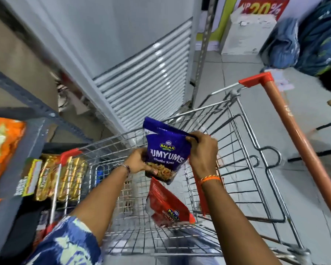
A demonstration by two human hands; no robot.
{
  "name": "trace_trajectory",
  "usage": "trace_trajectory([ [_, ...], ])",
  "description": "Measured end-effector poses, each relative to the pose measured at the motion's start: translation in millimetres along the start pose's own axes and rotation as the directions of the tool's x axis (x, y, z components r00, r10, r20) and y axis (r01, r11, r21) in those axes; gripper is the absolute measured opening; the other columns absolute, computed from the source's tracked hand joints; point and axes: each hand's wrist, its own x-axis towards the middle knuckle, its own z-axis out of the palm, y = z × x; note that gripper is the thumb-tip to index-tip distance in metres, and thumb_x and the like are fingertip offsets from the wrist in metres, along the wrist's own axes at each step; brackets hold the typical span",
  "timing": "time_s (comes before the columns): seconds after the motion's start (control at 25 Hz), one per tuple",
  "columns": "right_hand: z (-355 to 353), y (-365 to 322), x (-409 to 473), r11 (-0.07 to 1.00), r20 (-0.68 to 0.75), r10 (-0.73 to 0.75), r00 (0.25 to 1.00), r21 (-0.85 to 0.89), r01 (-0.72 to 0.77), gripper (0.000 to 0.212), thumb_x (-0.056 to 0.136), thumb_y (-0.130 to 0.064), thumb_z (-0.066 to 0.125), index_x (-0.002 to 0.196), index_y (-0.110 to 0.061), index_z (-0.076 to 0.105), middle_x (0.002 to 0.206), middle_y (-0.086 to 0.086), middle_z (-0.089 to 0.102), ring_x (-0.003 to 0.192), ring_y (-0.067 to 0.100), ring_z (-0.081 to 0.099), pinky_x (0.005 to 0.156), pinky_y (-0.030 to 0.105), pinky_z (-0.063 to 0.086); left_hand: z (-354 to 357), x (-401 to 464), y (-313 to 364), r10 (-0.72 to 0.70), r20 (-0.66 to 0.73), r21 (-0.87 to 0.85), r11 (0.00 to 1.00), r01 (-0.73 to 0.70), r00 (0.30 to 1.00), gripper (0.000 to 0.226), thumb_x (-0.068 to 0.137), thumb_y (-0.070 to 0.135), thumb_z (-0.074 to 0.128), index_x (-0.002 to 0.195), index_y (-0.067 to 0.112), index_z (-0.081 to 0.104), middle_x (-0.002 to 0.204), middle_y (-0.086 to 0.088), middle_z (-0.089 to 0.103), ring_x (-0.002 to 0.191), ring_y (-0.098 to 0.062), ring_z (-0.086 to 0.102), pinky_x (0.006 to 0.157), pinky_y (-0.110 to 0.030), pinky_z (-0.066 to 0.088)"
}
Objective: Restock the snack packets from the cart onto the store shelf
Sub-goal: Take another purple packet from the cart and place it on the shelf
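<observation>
Snack packet, glossy purple foil pouch [165, 150], held upright above the silver wire cart [243, 165]: my left hand [137, 162] clamps its lower edge, my right hand [202, 150] pinches its top corner. Long axis near vertical. A red foil packet [166, 203] lies in the basket below. The grey metal shelf [6, 197] lies to my left, nearer the left hand.

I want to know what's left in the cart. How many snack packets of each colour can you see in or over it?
Purple packet, held over the cart by the left hand and right hand: 1
Red packet, lying in the cart: 1
Total: 2
</observation>
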Motion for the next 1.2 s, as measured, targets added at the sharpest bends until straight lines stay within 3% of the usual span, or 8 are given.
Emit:
trace_trajectory([
  [0.24, -26, -127, -6, 0.930, -0.071, -0.267, 0.961, 0.241, 0.276, 0.010, 0.086, -0.008, 0.069, 0.089, -0.009, 0.079, 0.089, 0.010, 0.080, 0.082, 0.024, 0.072, 0.078, 0.032, 0.052, -79, -106, 43, 0.070, -0.318, -0.008, 0.997, -0.077, 0.945, 0.076, 0.042, 0.028, 0.099, 0.108, 0.018, 0.064, 0.100, 0.009, 0.075, 0.098, -0.007, 0.072, 0.089, -0.028, 0.059],
  [0.32, -32, -177, -14, 0.876, -0.087, -0.325, 0.942, 0.348, 0.334, 0.010, 0.085, -0.008, 0.070, 0.089, -0.010, 0.079, 0.089, 0.009, 0.080, 0.081, 0.022, 0.073, 0.078, 0.034, 0.055, -107, -154, 62, 0.151, -0.434, 0.064, 0.988, -0.137, 0.888, 0.068, 0.033, 0.054, 0.094, 0.091, 0.032, 0.067, 0.082, 0.025, 0.075, 0.084, 0.011, 0.070, 0.075, -0.011, 0.057],
  [0.4, -40, -228, -24, 0.810, -0.103, -0.398, 0.912, 0.427, 0.402, 0.010, 0.084, -0.010, 0.072, 0.090, -0.011, 0.080, 0.088, 0.006, 0.080, 0.081, 0.020, 0.072, 0.078, 0.031, 0.055, -130, -203, 78, 0.182, -0.558, 0.112, 0.983, -0.144, 0.809, 0.065, 0.032, 0.066, 0.089, 0.086, 0.036, 0.066, 0.081, 0.024, 0.075, 0.079, 0.014, 0.068, 0.072, -0.015, 0.059],
  [0.64, -62, -399, -69, 0.498, -0.157, -0.646, 0.747, 0.654, 0.569, 0.012, 0.082, -0.011, 0.074, 0.091, -0.011, 0.081, 0.085, 0.001, 0.077, 0.077, 0.013, 0.069, 0.080, 0.025, 0.054, -199, -358, 121, 0.291, -0.879, 0.304, 0.952, -0.025, 0.378, 0.061, 0.041, 0.081, 0.078, 0.088, 0.045, 0.065, 0.076, 0.018, 0.075, 0.071, 0.007, 0.068, 0.062, -0.025, 0.055],
  [0.88, -73, -551, -124, 0.240, -0.305, -0.766, 0.566, 0.680, 0.692, 0.019, 0.083, -0.019, 0.076, 0.099, -0.009, 0.080, 0.099, 0.012, 0.078, 0.088, 0.011, 0.068, 0.078, 0.009, 0.042, -253, -467, 154, 0.247, -0.969, 0.246, 0.968, 0.045, -0.009, 0.068, 0.041, 0.087, 0.071, 0.090, 0.040, 0.071, 0.074, 0.014, 0.077, 0.073, 0.002, 0.072, 0.069, -0.035, 0.060],
  [0.96, -69, -595, -144, 0.193, -0.304, -0.815, 0.494, 0.661, 0.725, 0.024, 0.087, -0.027, 0.073, 0.104, -0.012, 0.079, 0.104, 0.011, 0.078, 0.096, 0.019, 0.071, 0.080, 0.018, 0.045, -272, -494, 157, 0.215, -0.965, 0.211, 0.977, 0.046, -0.152, 0.071, 0.040, 0.085, 0.073, 0.086, 0.030, 0.075, 0.071, 0.014, 0.077, 0.067, 0.007, 0.070, 0.064, -0.034, 0.061],
  [1.12, -49, -656, -176, 0.164, -0.294, -0.880, 0.374, 0.550, 0.819, 0.027, 0.090, -0.041, 0.066, 0.112, -0.028, 0.075, 0.115, -0.001, 0.075, 0.111, 0.022, 0.066, 0.089, 0.034, 0.052, -311, -518, 149, 0.085, -0.958, 0.083, 0.996, 0.020, -0.273, 0.071, 0.040, 0.073, 0.082, 0.083, 0.016, 0.073, 0.072, 0.004, 0.077, 0.071, -0.012, 0.075, 0.066, -0.040, 0.061],
  [1.2, -36, -675, -187, 0.139, -0.273, -0.900, 0.338, 0.556, 0.819, 0.025, 0.090, -0.038, 0.067, 0.111, -0.028, 0.075, 0.114, 0.001, 0.075, 0.111, 0.024, 0.065, 0.090, 0.036, 0.053, -328, -519, 142, 0.036, -0.951, 0.038, 0.999, 0.000, -0.307, 0.057, 0.047, 0.062, 0.088, 0.080, 0.019, 0.071, 0.069, 0.009, 0.074, 0.063, -0.006, 0.069, 0.062, -0.030, 0.058],
])
